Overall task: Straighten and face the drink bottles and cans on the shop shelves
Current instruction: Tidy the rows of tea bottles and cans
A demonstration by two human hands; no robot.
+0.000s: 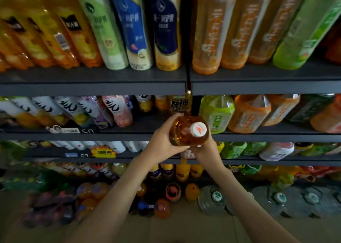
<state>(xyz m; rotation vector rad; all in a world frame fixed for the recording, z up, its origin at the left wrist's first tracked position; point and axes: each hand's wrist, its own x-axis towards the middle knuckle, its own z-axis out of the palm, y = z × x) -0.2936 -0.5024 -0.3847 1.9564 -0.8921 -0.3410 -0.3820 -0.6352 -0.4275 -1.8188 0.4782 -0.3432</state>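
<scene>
Amber bottle [181,133], white cap [198,129] toward the camera, was off the shelving and held in the air in front of the second shelf [92,136], just below the dark upright post [188,76]. Left hand [163,141] wrapped its left side, fingers curled over the top. Right hand [206,149] gripped it from below and right (thumb on the lower edge, other fingers hidden behind the bottle).

Behind it the second shelf had a dark gap between the pink-labelled bottle [118,111] and the green tea bottle [216,113]. A gold-labelled drink [178,104] sat further back in it. That gap was the likely slot for the held bottle, judging by position only.

Progress looked early to middle. Top shelf [92,87] rows stood at the edge with labels mostly out, though one yellow juice bottle [60,39] showed its barcode. Left to do:
- seat this bottle label-out
- pull the back stock forward
- work the lower shelves, which were too blurred to grade

Loose bottles [162,207] on the floor [184,228] also looked unsorted.
</scene>
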